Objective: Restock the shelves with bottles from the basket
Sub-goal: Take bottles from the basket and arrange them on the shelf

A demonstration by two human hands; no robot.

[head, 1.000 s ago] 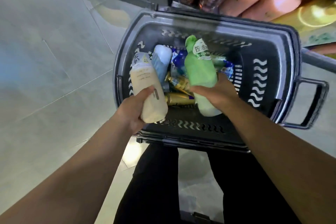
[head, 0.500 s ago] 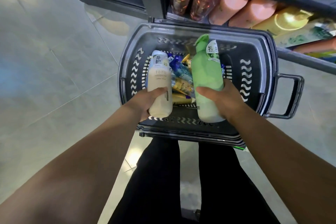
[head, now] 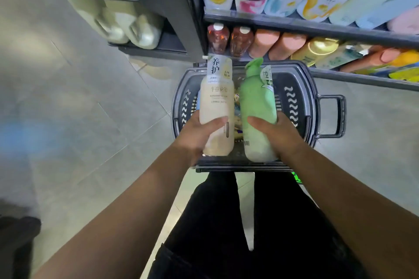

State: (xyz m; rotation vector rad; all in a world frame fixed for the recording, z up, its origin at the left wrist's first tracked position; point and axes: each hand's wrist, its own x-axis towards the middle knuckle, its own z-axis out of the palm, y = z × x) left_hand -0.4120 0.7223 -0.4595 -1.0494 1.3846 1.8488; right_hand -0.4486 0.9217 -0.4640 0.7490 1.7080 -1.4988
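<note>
The left grip [head: 197, 133] clamps the cream bottle [head: 216, 102] and the right grip [head: 276, 133] clamps the green bottle [head: 256, 99], side by side over the basket [head: 292, 68], caps toward the shelves [head: 294, 25].

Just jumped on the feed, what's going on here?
A person stands over a grey basket set in front of stocked shelves, with a bottle in each hand. The left hand grips a cream bottle and the right hand grips a green bottle. Both bottles are held above the basket, caps pointing towards the shelves. Neither is on a shelf yet, and other items show in the basket between them.
</note>
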